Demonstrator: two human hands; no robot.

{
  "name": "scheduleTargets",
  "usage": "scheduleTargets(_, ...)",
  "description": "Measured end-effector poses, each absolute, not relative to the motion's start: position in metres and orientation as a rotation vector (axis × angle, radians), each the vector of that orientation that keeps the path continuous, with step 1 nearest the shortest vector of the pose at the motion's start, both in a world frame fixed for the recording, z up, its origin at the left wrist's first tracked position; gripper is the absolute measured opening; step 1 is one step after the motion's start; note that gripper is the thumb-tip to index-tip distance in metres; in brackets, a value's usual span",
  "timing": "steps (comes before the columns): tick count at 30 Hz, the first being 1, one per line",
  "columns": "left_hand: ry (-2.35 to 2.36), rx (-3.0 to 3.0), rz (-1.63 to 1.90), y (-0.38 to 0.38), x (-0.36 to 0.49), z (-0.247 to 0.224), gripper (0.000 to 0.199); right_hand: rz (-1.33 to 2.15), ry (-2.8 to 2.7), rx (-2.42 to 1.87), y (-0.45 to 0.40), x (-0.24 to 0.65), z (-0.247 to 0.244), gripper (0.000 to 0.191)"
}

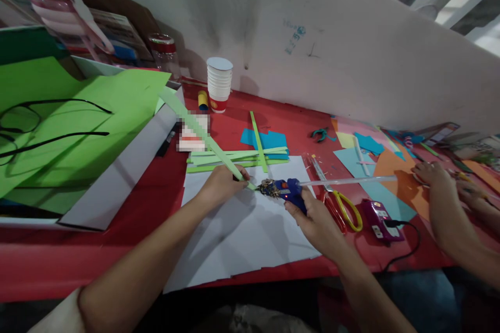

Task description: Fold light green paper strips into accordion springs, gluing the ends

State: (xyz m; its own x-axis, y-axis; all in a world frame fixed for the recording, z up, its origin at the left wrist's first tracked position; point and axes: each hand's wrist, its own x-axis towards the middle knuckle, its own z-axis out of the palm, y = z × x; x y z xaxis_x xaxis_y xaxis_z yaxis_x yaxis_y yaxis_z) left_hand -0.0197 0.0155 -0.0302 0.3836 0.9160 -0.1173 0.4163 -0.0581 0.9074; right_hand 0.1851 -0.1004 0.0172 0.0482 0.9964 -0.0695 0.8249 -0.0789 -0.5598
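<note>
My left hand (223, 186) pinches a long light-green paper strip (207, 138) near its lower end, and the strip slants up to the left. My right hand (314, 218) is wrapped round a blue hot glue gun (289, 191). A clear glue stick (347, 180) juts out of the gun's back. The gun's nozzle, crusted with dark residue, meets or nearly meets the strip's end; contact cannot be told. White paper sheets (234, 242) lie beneath both hands. Just beyond them rest several green paper strips (230, 157) and blue paper pieces (269, 140).
A box (128, 166) of green paper with glasses (58, 101) stands left. Stacked paper cups (219, 86) stand at the back. Scissors (346, 210) and a purple power strip (380, 221) with a black cord lie right. Another person's hand (432, 174) rests on orange paper.
</note>
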Motion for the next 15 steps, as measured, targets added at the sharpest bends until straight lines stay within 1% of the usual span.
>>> scheduleTargets(5,1.194,1.633,0.659,0.014,-0.019,-0.028,0.011,0.672,-1.762,-2.015,-0.102,0.185,0.02,0.029)
scheduleTargets(8,1.201,1.596,0.676,0.012,-0.019,-0.024,0.009,0.737,-1.664,-1.954,-0.099,0.19,0.026,0.027)
scheduleTargets(12,1.16,1.423,0.699,0.011,-0.019,-0.018,0.009,0.85,-1.298,-1.795,-0.076,0.226,0.034,0.029)
scheduleTargets(15,1.098,1.306,0.752,0.012,-0.02,-0.014,0.009,0.77,-1.02,-1.868,-0.048,0.27,0.033,0.029)
